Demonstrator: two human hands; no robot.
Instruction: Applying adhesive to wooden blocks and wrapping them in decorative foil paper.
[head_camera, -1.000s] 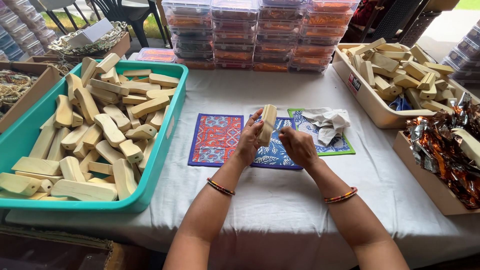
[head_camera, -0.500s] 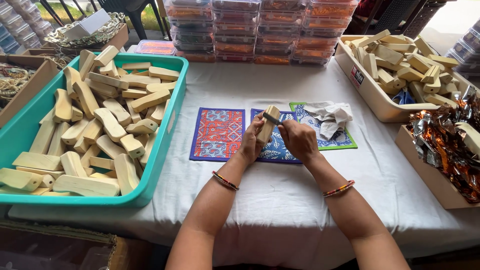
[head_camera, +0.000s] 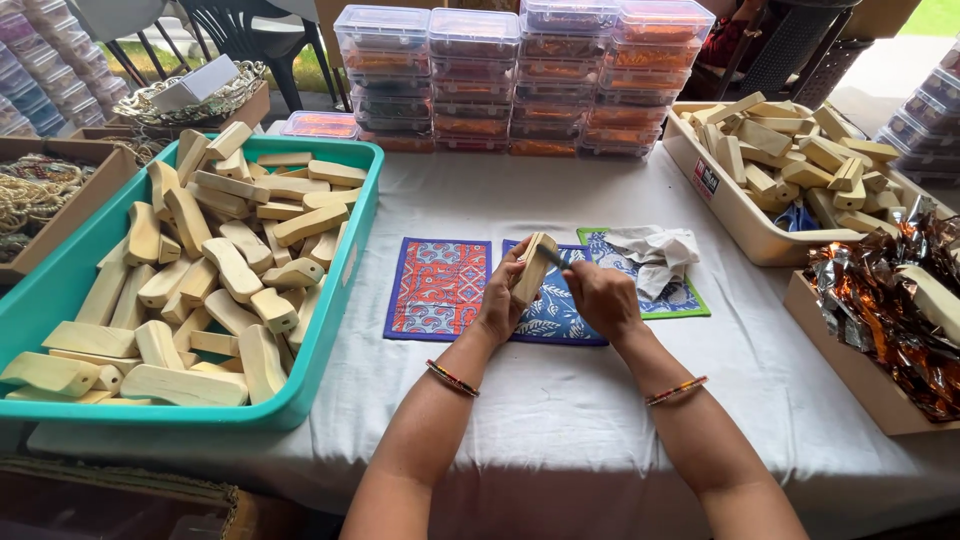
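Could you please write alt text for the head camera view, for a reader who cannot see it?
A person's left hand holds a pale wooden block upright while the right hand presses a small dark tool against it, above patterned cloth mats on a white-covered table. A teal bin of similar blocks sits left, a beige bin right.

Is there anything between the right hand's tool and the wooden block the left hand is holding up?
Nothing visible. The left hand holds the wooden block upright above the blue patterned mat, and the right hand has its small dark tool right at the block's side. The white cloth lies off to the right.
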